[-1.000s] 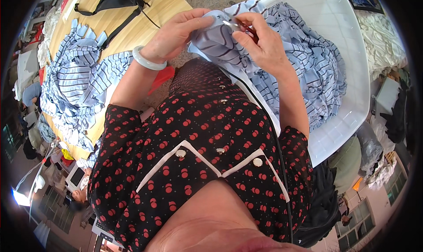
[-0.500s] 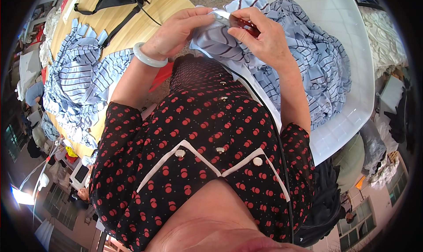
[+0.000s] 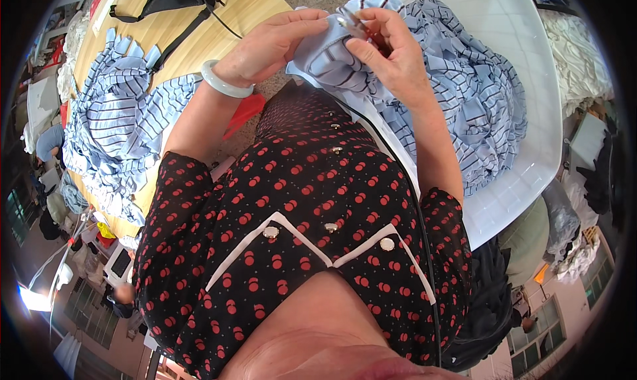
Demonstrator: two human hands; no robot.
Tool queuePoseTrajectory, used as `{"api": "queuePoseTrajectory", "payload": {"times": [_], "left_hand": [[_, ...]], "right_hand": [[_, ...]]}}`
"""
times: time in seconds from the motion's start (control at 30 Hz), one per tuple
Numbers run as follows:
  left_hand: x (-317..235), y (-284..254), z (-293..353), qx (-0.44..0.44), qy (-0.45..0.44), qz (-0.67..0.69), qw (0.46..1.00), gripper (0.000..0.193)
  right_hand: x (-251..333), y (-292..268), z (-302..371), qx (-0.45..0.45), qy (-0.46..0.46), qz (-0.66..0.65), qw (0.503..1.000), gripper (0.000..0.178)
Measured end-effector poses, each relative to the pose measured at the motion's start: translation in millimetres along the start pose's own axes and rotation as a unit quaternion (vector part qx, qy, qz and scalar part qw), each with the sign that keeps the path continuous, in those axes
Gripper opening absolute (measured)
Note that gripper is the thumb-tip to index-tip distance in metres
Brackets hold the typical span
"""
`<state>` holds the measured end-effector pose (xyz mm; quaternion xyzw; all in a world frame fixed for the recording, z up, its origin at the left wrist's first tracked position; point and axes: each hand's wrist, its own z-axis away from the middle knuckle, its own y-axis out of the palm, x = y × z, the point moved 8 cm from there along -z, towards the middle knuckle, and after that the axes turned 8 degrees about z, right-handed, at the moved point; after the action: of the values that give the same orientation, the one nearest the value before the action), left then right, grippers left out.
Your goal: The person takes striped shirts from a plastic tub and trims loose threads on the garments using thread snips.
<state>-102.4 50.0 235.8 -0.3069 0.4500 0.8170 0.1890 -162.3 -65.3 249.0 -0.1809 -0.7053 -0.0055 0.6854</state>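
Note:
My left hand [image 3: 279, 40], with a pale bangle [image 3: 224, 82] on its wrist, pinches a light blue, dark-striped cloth [image 3: 325, 60] at its upper edge. In my right hand [image 3: 397, 58] is a pair of thread snips [image 3: 357, 27] with metal blades and a dark red grip, partly covered by the fingers. The blades point up and left over the cloth's edge, close to my left fingertips. Whether they touch the cloth I cannot tell. The cloth hangs in front of me, beside a heap of the same striped fabric [image 3: 468, 94] on my right.
That heap lies in a large white plastic bin [image 3: 541, 138]. To the left, a wooden-topped table [image 3: 245, 5] carries another striped fabric pile [image 3: 113, 118] and a black bag with straps [image 3: 174, 1]. A black cord [image 3: 424, 247] runs down my front. White cloth [image 3: 577, 61] is stacked beyond the bin.
The snips have turned in my right hand, so their metal blades now show, pointing up-left. My left hand has shifted slightly, and more of the cloth's flat face shows below it.

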Motion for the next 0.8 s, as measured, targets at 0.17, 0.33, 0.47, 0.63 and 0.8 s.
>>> {"api": "queuePoseTrajectory", "payload": {"times": [0.17, 0.33, 0.47, 0.63, 0.8], "left_hand": [[2, 6, -3, 0.031, -0.021, -0.076, 0.996, 0.029], [6, -6, -8, -0.011, -0.012, -0.109, 0.994, 0.029], [17, -15, -4, -0.066, -0.013, -0.046, 0.997, 0.028], [8, -5, -3, -0.004, 0.008, -0.091, 0.996, 0.022], [0, -2, -3, 0.005, 0.029, -0.087, 0.996, 0.02]], "right_hand": [[-7, 11, -1, 0.024, 0.068, -0.075, 0.995, 0.045], [-6, 10, -5, 0.004, 0.088, -0.115, 0.989, 0.039], [-11, -11, -10, -0.065, 0.091, -0.193, 0.975, 0.037], [-16, -16, -8, -0.041, 0.083, -0.112, 0.989, 0.035], [8, -14, 2, -0.002, 0.002, 0.101, 0.995, 0.036]]}}
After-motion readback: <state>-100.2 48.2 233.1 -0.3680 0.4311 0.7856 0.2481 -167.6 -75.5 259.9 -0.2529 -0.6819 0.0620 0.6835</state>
